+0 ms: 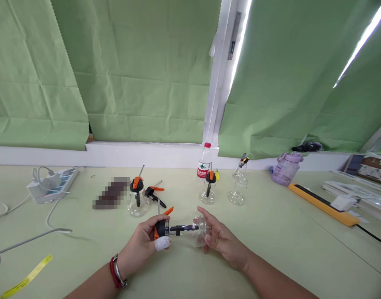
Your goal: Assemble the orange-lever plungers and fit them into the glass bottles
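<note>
A clear bottle (192, 238) lies on its side between my two hands, just above the table. My left hand (137, 245) is wrapped around its black and orange lid (161, 228); white tape covers the thumb. At the other end, my right hand (226, 243) grips the bottle's wide base. A black rod with a small clip shows through the wall. Beyond my left hand stands a similar lidded bottle (138, 207), and a loose black and orange lid (154, 197) lies beside it. Another lidded bottle (208, 196) stands farther back.
Behind are a red-capped water bottle (204, 164) and a lidless clear bottle (236, 197) with screwdrivers (244, 162) at its top. To the right sit a purple jug (286, 168) and an orange power strip (324, 205). A white power strip (57, 187) with cables lies left.
</note>
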`<state>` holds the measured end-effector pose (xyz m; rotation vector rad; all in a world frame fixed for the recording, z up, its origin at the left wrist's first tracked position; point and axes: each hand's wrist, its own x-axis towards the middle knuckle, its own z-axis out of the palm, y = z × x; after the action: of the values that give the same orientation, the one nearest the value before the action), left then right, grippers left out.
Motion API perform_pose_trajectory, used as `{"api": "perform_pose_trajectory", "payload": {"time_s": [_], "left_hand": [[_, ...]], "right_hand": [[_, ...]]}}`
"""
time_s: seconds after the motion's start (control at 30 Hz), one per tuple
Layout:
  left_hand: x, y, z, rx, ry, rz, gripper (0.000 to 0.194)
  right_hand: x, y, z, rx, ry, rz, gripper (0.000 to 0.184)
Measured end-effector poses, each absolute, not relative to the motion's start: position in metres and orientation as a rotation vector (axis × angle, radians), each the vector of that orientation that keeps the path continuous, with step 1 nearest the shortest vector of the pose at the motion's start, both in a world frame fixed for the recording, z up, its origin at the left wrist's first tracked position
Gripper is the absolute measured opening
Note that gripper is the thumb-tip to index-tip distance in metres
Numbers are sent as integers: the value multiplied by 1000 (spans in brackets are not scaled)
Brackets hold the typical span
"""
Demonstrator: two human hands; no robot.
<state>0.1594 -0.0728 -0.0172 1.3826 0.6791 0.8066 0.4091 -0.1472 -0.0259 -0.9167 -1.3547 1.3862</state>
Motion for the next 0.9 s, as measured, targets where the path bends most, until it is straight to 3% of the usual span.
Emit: {"api": "perform_pose_trajectory", "payload": {"time_s": [0.47, 0.7, 0.9], "left_hand": [[158, -74, -19, 1432, 645, 776, 51], [160, -73, -14, 1375, 691, 809, 53], [159, -73, -17, 1402, 662, 818, 50]], "right_hand": [[407, -147, -30, -1042, -1346, 1423, 67], [408, -151, -21, -903, -1358, 1372, 79], [409, -148, -24, -944, -1353, 1361, 71]]}}
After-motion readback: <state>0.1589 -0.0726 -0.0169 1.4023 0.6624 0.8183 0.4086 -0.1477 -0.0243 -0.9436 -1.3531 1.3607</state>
